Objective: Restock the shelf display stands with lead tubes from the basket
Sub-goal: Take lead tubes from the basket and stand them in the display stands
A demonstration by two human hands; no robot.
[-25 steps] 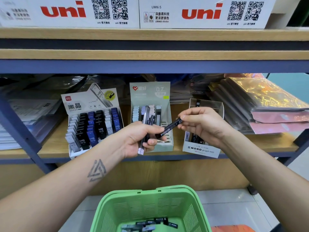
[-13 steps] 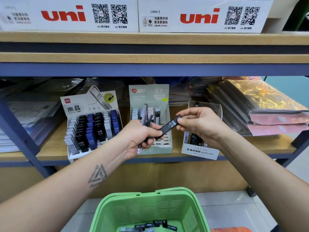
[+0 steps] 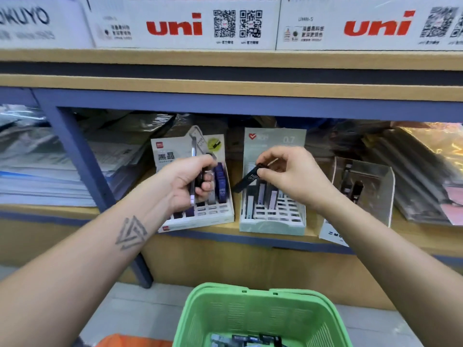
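My left hand (image 3: 186,180) grips a small bunch of lead tubes (image 3: 198,180), black and pale ones, in front of the white display stand (image 3: 200,221) with black and blue tubes. My right hand (image 3: 288,176) pinches one black lead tube (image 3: 246,181) marked HB 0.5, tilted, above the pale green 0.7 stand (image 3: 273,225), which has several slots without tubes. A third stand (image 3: 333,235) labelled MONO sits to the right. Below, the green basket (image 3: 253,296) holds several more tubes (image 3: 250,339) at its bottom.
The stands sit on a wooden shelf (image 3: 413,239) with a blue metal frame post (image 3: 82,166). Stacked paper lies at the left (image 3: 37,176), wrapped packs at the right (image 3: 426,176). White uni boxes (image 3: 185,23) line the shelf above. Something orange (image 3: 120,341) lies beside the basket.
The view has shifted right and closer. My right hand has drawn the black tube away from the left hand's bunch and now holds it over the green stand. My left hand sits before the white stand.
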